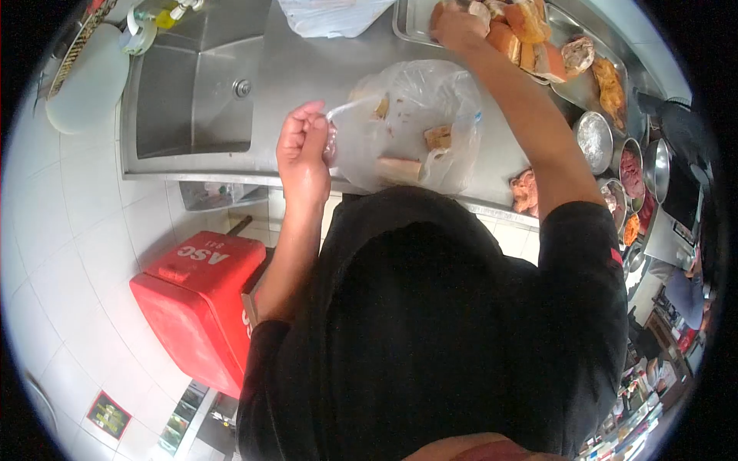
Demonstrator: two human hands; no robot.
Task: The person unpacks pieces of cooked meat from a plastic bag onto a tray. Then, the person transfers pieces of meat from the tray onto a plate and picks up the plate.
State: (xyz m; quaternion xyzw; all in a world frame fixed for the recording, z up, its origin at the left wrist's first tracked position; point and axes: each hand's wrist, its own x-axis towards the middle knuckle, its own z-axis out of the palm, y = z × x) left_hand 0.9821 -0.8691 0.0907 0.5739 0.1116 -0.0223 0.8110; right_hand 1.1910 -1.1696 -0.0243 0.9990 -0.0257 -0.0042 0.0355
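Observation:
On the steel counter lies a clear plastic bag [361, 157] with a few brown and pale pieces in it. My left hand [304, 146] is closed on the bag's left edge, pulling a strip of plastic taut. My right hand [461, 29] reaches to the left end of a metal tray [407, 27] at the top. Its fingers rest on pieces of meat and are partly hidden, so their grip is unclear. Beside it in the tray are several browned chunks of meat [503, 42].
An empty steel sink [196, 100] is at the left. A white plastic bag [334, 15] stands at the top. Metal bowls [593, 142] of food and a raw piece of meat [525, 192] are at the right. A red box [192, 307] stands below the counter.

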